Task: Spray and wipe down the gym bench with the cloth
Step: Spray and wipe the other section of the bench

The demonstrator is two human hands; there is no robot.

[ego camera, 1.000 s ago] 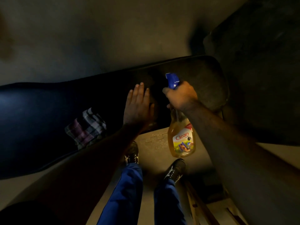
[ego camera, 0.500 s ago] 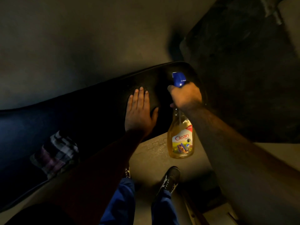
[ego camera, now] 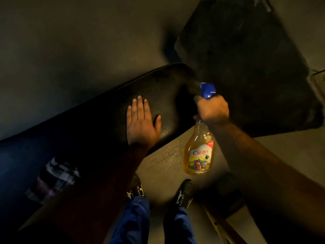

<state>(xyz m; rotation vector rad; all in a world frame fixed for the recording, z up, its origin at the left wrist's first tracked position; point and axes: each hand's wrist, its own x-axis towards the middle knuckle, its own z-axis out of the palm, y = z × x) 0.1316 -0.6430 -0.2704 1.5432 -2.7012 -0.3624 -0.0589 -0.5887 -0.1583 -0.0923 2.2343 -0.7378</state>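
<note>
Two things have changed in the last second. The view has swung toward the rounded end of the bench (ego camera: pixel 158 88), and the checked cloth (ego camera: pixel 52 178) has slid from the middle of the picture down to the lower left, where it lies bunched on the pad, well apart from both hands. A faint mist now hangs off the blue nozzle (ego camera: pixel 208 90), aimed at that rounded end, and small droplets glint on the pad beyond my fingertips; half a second ago I saw no mist there. I read that as the spraying step under way on this end, with wiping not yet begun.

My right hand (ego camera: pixel 212 109) is clamped around the neck of the spray bottle (ego camera: pixel 199 152), which hangs over the floor just beside the bench edge. I cannot see the trigger finger, so I cannot say how far the trigger is pulled. My left hand (ego camera: pixel 141 124) lies flat and spread on the pad, fingers together and thumb out, holding nothing.

On the label I can read one word, "Clean", in red on white. A smaller line under it and the red corner flash are too blurred to make out. The liquid is amber and fills most of the bottle's body.

To wipe, my free hand would need to reach back left for the cloth.
</note>
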